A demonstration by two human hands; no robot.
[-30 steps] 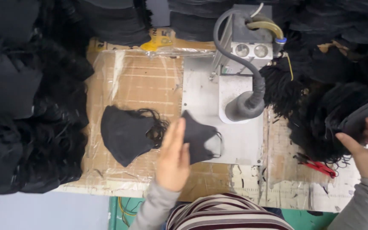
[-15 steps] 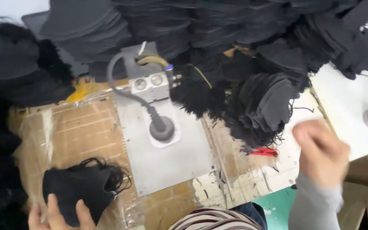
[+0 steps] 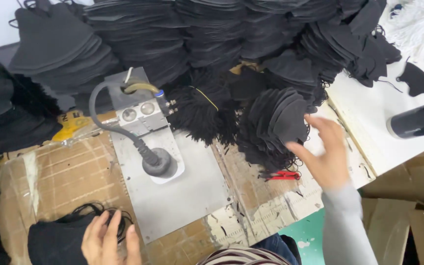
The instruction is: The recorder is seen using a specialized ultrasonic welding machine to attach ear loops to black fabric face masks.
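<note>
Left to right: our left hand (image 3: 105, 241) now rests flat, fingers spread, on the finished black masks (image 3: 57, 240) at the table's (image 3: 60, 172) near-left corner, having moved off the metal plate (image 3: 182, 191), which now lies bare. Our right hand (image 3: 322, 154), fingers open, has reached the stack of black mask blanks (image 3: 276, 118), apparently not yet gripping.

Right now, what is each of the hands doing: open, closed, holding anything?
Left hand: open, fingers flat on the black mask pile, gripping nothing.
Right hand: open, fingers spread at the fanned mask stack, holding nothing.
</note>
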